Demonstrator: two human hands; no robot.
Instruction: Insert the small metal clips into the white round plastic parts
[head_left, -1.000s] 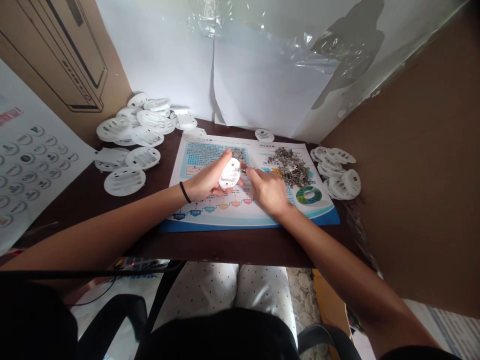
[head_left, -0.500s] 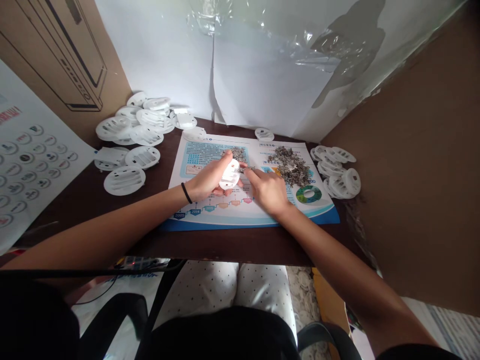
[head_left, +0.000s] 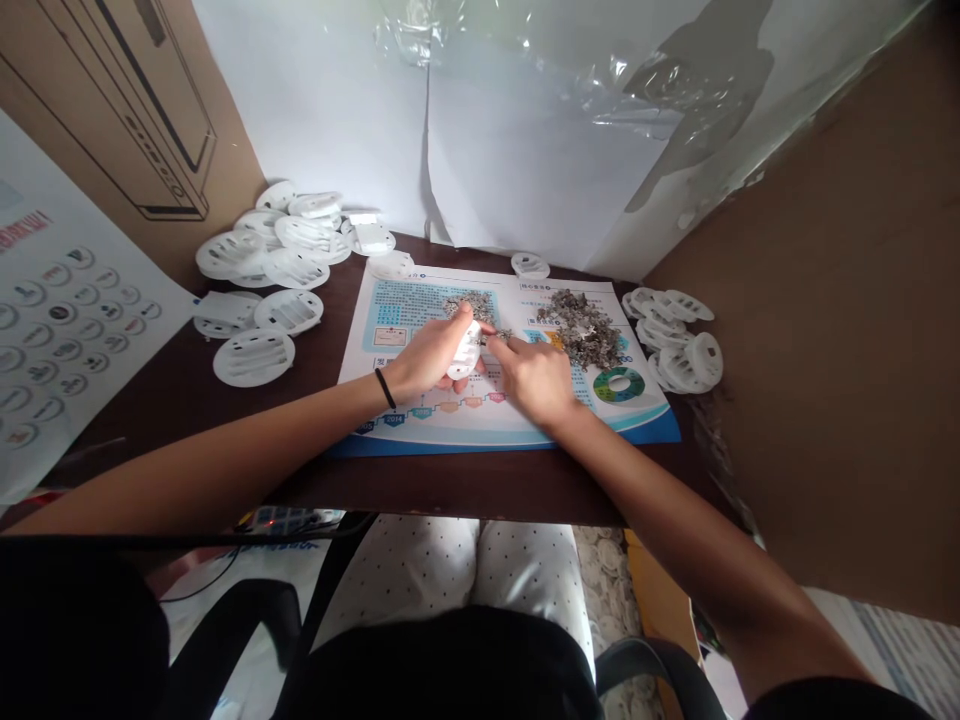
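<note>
My left hand (head_left: 429, 360) is closed around a round white plastic cover (head_left: 464, 356) with slots, held tilted above the printed sheet. The thumb lies along its upper edge and the other fingers are behind it. At the cover's right edge, the fingertips of my right hand (head_left: 537, 380) are pressed together. A tiny dark bit shows between fingertips and cover, too small to make out. A large heap of small metal pieces (head_left: 581, 330) lies right of my right hand. Behind my left hand is a smaller heap of metal pieces (head_left: 474, 302).
Several white round covers (head_left: 304, 235) are piled at the back left, and more white covers (head_left: 686, 345) at the right. One cover (head_left: 530, 265) lies at the back. Cardboard walls (head_left: 832, 330) and a white backing (head_left: 540, 160) enclose the dark table (head_left: 450, 490).
My left hand has shifted slightly right with the cover, which now shows more edge-on. My right hand stays at the cover's edge. The camera view has moved a little.
</note>
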